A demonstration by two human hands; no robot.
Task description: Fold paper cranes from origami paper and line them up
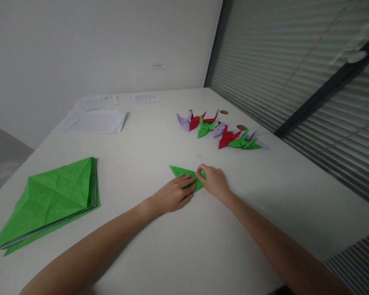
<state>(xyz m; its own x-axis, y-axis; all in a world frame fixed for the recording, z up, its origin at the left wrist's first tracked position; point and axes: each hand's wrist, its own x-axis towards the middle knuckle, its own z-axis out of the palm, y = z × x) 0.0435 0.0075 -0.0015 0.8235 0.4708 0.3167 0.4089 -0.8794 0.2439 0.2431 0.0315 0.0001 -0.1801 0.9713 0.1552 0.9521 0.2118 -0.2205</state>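
A small folded piece of green origami paper (182, 170) lies on the white table in front of me, one pointed corner aimed to the far left. Across its near left part rests my left hand (176, 192), fingers stretched out and pressing it flat. My right hand (213, 179) pinches the paper's right end between thumb and fingertips. Both hands cover much of the paper, so its full shape is partly hidden.
Several finished paper cranes in red (229, 137), green (206, 128) and lilac (183, 122) stand at the back right. A stack of green folded paper (57, 190) lies on the left. Printed sheets (94, 122) sit at the back left. Window blinds (283, 61) border the right edge.
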